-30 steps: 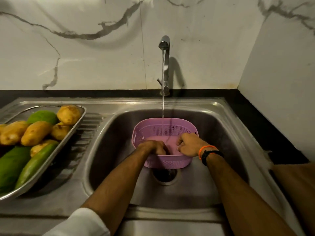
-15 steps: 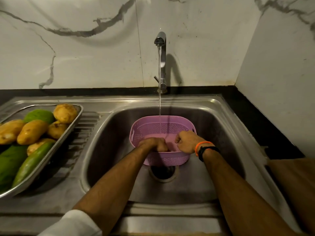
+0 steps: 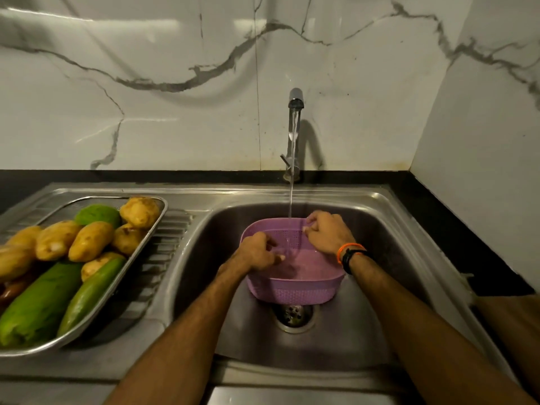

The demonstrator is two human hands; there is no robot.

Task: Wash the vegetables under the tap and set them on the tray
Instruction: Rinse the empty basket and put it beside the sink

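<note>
Left hand [image 3: 257,254]: fingers curled over the left rim of the purple basket [image 3: 295,285], which is gripped there. Right hand [image 3: 327,232]: fingers curled over the far right rim of the same basket, likewise gripped; an orange band and a dark band are worn at the wrist. Basket: held inside the sink [image 3: 380,258], tilted, just above the drain [image 3: 293,315]; no vegetable can be made out in it. Water stream [image 3: 290,200]: received at the basket's far rim, fed from the tap [image 3: 295,127] behind the sink. Tray [image 3: 137,255]: set on the drainer left of the sink, loaded with vegetables [image 3: 87,241], namely yellow potatoes and long green pieces; whether all are washed cannot be told. Step judged in hand: the basket itself is being rinsed, the vegetables apparently already set down. Next move judged: the basket to be drained and lifted clear of the sink, with both grips kept firm on the wet plastic, and the tap to be closed.
</note>
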